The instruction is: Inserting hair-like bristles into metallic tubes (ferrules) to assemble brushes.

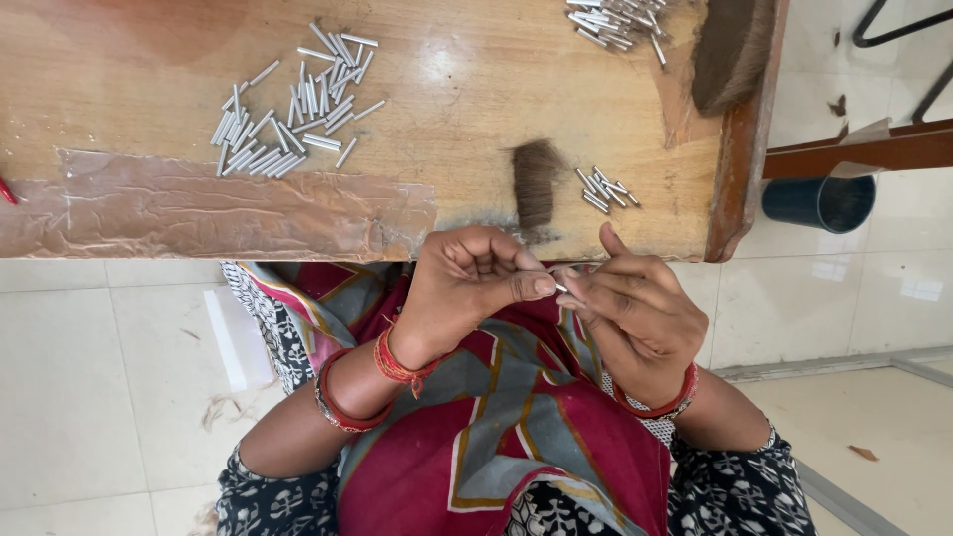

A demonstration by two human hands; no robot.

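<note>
Just off the near counter (596,233) edge, your left hand (467,293) and right hand (635,313) pinch one small metal tube (561,288) between fingertips, so keep it steady beside the dark bristle tuft (536,184).

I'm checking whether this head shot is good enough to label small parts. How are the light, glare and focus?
Head view: even daylight with soft shadows; a bright glare patch on the table and sheen on the tape; tubes look sharp; the tiny piece between left hand and right hand is barely resolved.
</note>
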